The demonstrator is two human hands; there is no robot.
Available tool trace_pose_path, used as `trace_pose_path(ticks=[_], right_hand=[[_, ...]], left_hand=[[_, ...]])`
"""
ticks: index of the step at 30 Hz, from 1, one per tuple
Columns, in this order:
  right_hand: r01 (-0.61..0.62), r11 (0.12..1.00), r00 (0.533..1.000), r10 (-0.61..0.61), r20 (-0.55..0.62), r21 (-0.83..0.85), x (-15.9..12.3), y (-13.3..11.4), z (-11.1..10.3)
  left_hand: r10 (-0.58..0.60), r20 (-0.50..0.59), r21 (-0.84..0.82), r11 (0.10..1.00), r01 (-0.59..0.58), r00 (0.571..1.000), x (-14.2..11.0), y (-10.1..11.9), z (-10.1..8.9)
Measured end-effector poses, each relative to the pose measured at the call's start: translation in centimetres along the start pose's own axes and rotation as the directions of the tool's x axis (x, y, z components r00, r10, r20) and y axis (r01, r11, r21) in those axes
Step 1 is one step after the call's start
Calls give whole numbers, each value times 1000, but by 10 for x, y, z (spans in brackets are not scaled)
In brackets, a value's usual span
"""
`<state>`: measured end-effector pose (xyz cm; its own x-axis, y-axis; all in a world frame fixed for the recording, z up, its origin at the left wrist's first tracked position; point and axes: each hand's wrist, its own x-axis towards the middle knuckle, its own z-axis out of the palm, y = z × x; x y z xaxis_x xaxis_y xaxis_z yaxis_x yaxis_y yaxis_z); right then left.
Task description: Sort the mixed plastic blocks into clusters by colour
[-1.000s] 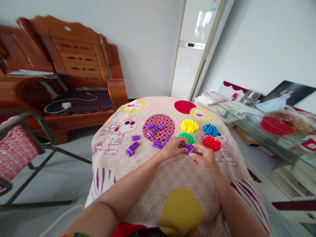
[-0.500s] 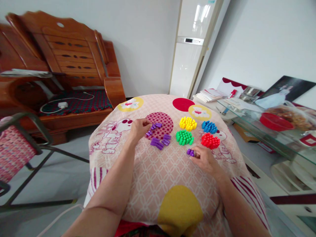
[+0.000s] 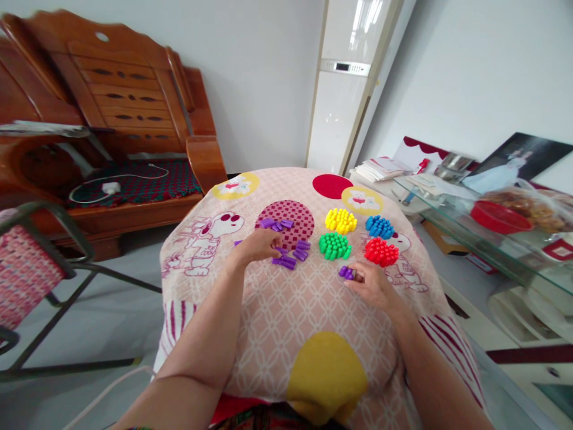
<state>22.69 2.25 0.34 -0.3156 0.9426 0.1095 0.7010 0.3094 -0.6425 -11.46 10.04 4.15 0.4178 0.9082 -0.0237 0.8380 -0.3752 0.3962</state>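
My left hand (image 3: 262, 246) reaches over the left-centre of the table, fingertips pinched together at a loose group of small purple cylinders (image 3: 286, 263). Its fingers partly cover what they grip, which seems to be one of these pieces. More purple cylinders (image 3: 277, 224) lie on their sides behind it, on the checked circle. My right hand (image 3: 369, 283) rests on the cloth, thumb and fingers closed against a small cluster of purple cylinders (image 3: 346, 273) standing upright. Beyond it are upright clusters in green (image 3: 335, 245), red (image 3: 381, 252), yellow (image 3: 341, 220) and blue (image 3: 379, 227).
A patterned pink cloth (image 3: 313, 304) covers the table. To the right, a glass shelf (image 3: 452, 209) bears papers, a red bowl (image 3: 500, 216) and a bag of food. A woven chair (image 3: 29, 263) and a wooden bench (image 3: 129, 107) stand at the left.
My left hand has moved nearer and slightly right, from the purple cylinders on the checked circle to the group in front. My right hand stays by the upright purple cluster.
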Motion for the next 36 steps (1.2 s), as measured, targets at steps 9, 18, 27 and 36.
trace_pose_path(ticks=[9,18,27,36], right_hand=[[8,1000,1000,-8,4,8,0,4,1],[-86,983,993,72,90,163,0,4,-5],[-130,978,990,117,82,166,1,-2,-8],[-93,978,993,78,86,187,0,1,-7]], left_hand=[[-59,-239,-586,804,-95,969,9,24,10],[126,-105,-680,715,-164,986,16,93,61],[151,-61,-441,883,-162,987,9,115,82],[197,-30,-466,865,-188,980,5,126,95]])
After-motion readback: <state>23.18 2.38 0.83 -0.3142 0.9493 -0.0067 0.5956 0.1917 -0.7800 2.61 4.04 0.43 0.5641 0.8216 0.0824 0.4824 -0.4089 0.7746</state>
